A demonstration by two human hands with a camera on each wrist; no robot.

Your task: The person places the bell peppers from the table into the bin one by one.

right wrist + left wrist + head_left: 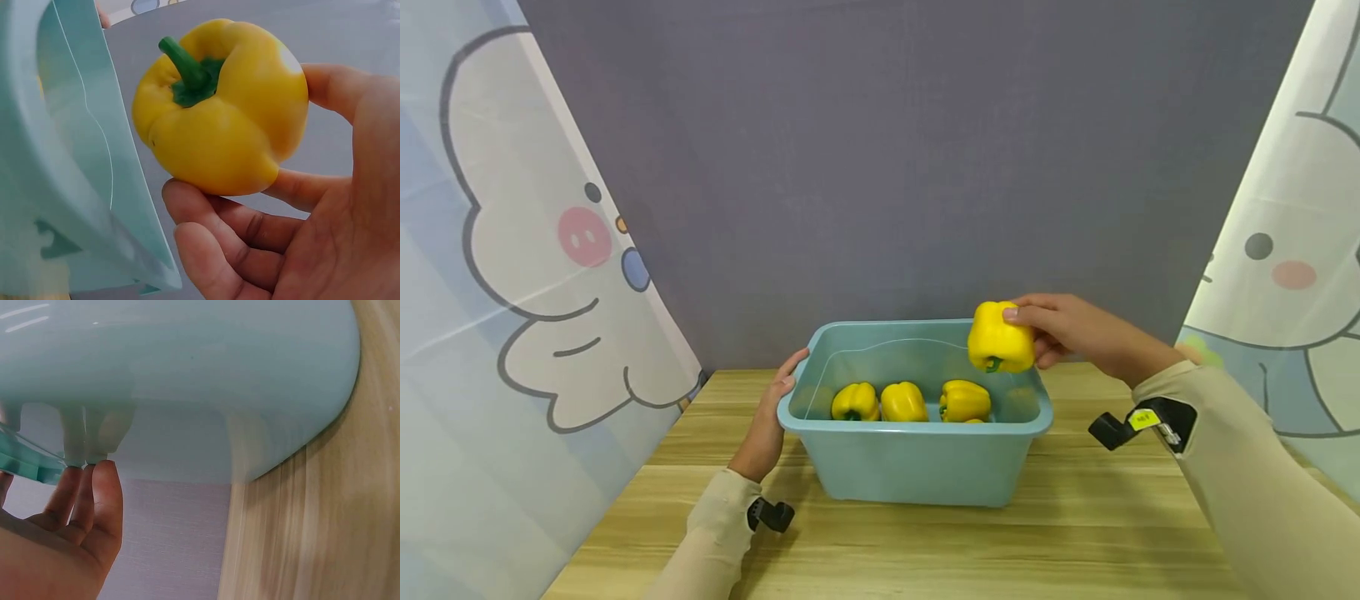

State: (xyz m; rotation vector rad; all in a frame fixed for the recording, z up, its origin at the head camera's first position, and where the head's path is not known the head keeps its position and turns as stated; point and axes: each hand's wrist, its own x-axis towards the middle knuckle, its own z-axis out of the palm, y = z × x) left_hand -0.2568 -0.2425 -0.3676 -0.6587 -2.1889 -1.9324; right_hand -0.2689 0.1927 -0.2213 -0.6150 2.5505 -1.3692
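Note:
My right hand (1060, 327) holds a yellow bell pepper (998, 337) above the right back part of a light blue-green plastic bin (917, 462). In the right wrist view, the thumb and fingers pinch this pepper (231, 119), its green stem turned away from the palm. My left hand (771, 417) grips the bin's left rim. The left wrist view shows those fingers (107, 500) with their tips against the outer wall just under the rim. Inside the bin lie several yellow bell peppers (904, 402), one of them mostly hidden behind the front rim.
The bin stands on a wood-grain table (880, 550). Behind it hangs a plain grey curtain (895, 167). Cloths printed with cartoon animals (527, 217) hang at the left and right sides.

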